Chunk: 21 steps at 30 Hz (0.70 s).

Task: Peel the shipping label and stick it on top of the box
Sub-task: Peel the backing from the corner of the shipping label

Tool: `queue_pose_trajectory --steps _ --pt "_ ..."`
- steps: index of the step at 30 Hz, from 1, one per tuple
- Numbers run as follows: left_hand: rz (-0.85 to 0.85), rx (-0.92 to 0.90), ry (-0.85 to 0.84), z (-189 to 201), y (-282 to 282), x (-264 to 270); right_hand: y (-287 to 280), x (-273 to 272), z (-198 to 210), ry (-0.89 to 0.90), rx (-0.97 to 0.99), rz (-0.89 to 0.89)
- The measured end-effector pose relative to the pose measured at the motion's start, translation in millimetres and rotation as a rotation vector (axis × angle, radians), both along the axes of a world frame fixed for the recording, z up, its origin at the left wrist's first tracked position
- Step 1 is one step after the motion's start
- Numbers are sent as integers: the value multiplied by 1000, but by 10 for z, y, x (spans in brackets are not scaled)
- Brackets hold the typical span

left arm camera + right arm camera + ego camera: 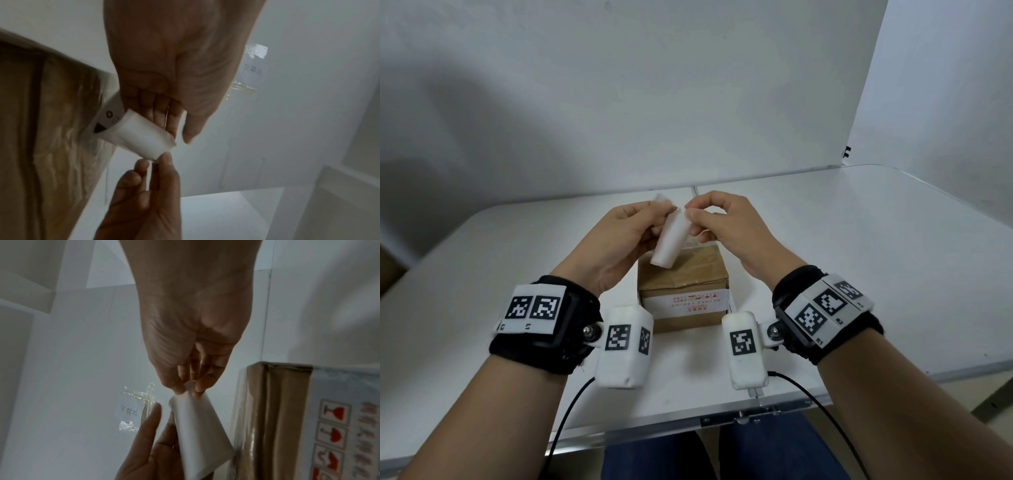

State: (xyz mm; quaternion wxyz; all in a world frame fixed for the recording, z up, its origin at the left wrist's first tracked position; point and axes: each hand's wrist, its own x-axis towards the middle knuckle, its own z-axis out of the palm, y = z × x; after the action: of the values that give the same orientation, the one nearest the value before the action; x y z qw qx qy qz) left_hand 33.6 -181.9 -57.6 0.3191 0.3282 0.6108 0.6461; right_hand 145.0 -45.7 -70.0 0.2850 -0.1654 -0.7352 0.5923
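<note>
A: What is seen nearest the camera?

B: Black wrist straps with coded marker tags are worn on both forearms, and a white camera housing (624, 346) is hung under each wrist, with a black cable (566, 416) trailed off the near edge of the white desk (876, 274).

A: And just past them?

B: A brown cardboard box (683, 291), wrapped in clear tape, is set on the desk between the wrists. A white strip with red handling symbols (334, 423) is carried on its near side.

A: Where is the shipping label found?

B: The shipping label (671, 240) is held in the air above the far part of the box, curled into a loose roll with its blank white side shown. Its lower end is hung close over the box top; contact cannot be judged.

A: How is it gripped?

B: By the left hand (616, 240) the roll is grasped along its side, the fingers (160, 113) curled behind it and the thumb laid near its top. By the right hand (726, 226) the upper corner is pinched between thumb and forefinger, as the right wrist view shows at (190, 386).

A: Anything farther off?

B: A small handwritten note under crinkled clear tape (133, 412) is fixed to the white backdrop panel (688, 102) behind the desk.
</note>
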Motion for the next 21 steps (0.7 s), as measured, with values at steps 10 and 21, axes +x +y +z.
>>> queue_pose_trajectory --steps 10,21 --pt "23 6 40 -29 1 2 14 17 7 20 89 -6" --pt "137 45 -18 -61 33 30 12 43 68 35 128 -73"
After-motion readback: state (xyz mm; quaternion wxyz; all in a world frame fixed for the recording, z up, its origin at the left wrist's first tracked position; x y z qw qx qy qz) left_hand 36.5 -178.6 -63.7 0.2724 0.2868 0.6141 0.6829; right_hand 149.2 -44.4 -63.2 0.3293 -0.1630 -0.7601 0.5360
